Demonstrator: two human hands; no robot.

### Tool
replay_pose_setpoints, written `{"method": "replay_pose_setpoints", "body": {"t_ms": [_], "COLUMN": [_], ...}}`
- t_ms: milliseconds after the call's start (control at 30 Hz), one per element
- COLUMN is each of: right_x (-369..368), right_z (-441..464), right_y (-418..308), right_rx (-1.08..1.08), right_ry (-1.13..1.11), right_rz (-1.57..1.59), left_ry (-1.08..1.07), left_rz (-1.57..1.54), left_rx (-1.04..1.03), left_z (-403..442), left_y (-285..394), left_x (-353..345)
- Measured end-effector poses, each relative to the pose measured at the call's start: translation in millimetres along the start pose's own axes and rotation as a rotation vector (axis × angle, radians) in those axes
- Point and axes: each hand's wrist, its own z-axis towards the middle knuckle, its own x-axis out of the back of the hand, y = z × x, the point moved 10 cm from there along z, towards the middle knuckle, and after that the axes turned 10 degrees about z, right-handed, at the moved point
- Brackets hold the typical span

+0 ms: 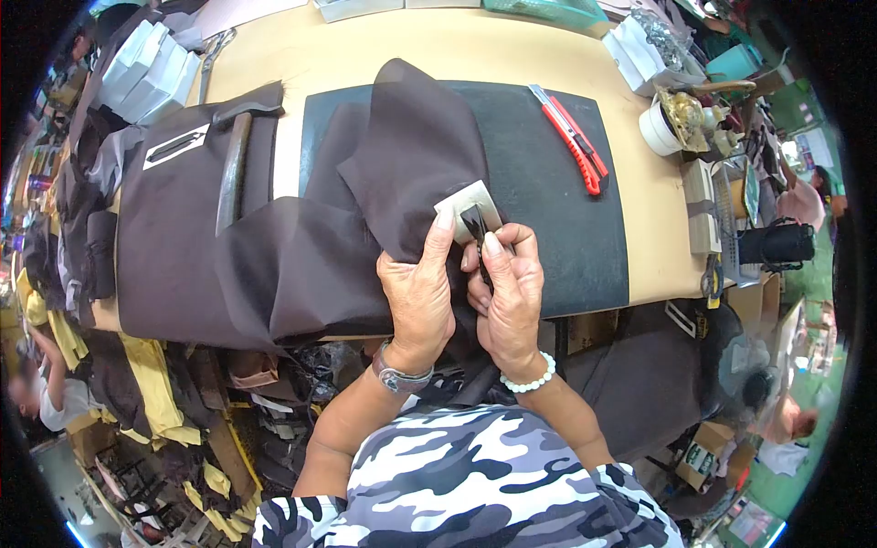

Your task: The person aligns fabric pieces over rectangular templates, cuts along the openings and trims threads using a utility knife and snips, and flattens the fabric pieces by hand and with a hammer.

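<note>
My left hand (420,297) is closed on a dark brown fabric (420,137), its thumb pressing the edge of a small pale rectangular patch (480,197) on it. My right hand (512,292) grips small black thread snips (473,222), their pointed tips against the patch. The fingers cover most of the snips, so I cannot see whether the blades are cutting anything. The fabric spreads leftward over the table and rises in a fold beyond my hands. Beneath it lies a dark cutting mat (557,247).
A red utility knife (574,142) lies on the mat. A dark curved bar (235,173) and a white template (176,146) rest on the fabric at left. Scissors (215,59) and white boxes (146,73) sit at the back left, a white tub (660,128) at right. Other people are at the sides.
</note>
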Motion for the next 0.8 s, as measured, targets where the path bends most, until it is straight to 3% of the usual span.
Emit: {"method": "replay_pose_setpoints", "body": {"t_ms": [200, 300, 333, 433, 500, 533, 633, 700, 800], "right_x": [5.9, 10.3, 18.2, 31.3, 16.9, 24.1, -0.7, -34.8, -73.2], "right_z": [8.7, 4.2, 4.8, 5.6, 8.3, 16.7, 15.8, 12.7, 8.8], "right_y": [-1.2, -16.1, -32.8, -101.9, -110.1, -105.7, -106.5, -101.7, -84.1], "right_rx": [-0.089, -0.29, -0.176, 0.552, 0.797, 0.744, 0.856, 0.874, 0.942], "right_ry": [0.021, 0.02, 0.015, 0.093, -0.001, 0.003, -0.116, -0.369, -0.645], "right_rz": [0.098, 0.019, -0.095, -1.033, -1.638, -1.705, -1.664, -1.484, -1.504], "left_ry": [0.015, -0.007, -0.002, -0.033, -0.032, -0.033, -0.077, -0.09, -0.103], "left_rz": [0.098, 0.041, 0.021, 0.038, 0.053, 0.06, 0.0, -0.006, -0.02], "left_rx": [0.063, 0.098, 0.118, 0.148, 0.131, 0.118, 0.146, 0.171, 0.162], "left_z": [13.2, 17.8, 19.6, 22.7, 21.7, 22.5, 22.2, 22.7, 22.2], "left_y": [-11.1, -21.7, -24.4, -26.3, -26.4, -25.3, -26.8, -31.0, -33.9], "left_x": [-6.2, -6.0, -5.1, -4.2, -4.4, -5.2, -9.4, -8.4, -8.1]}}
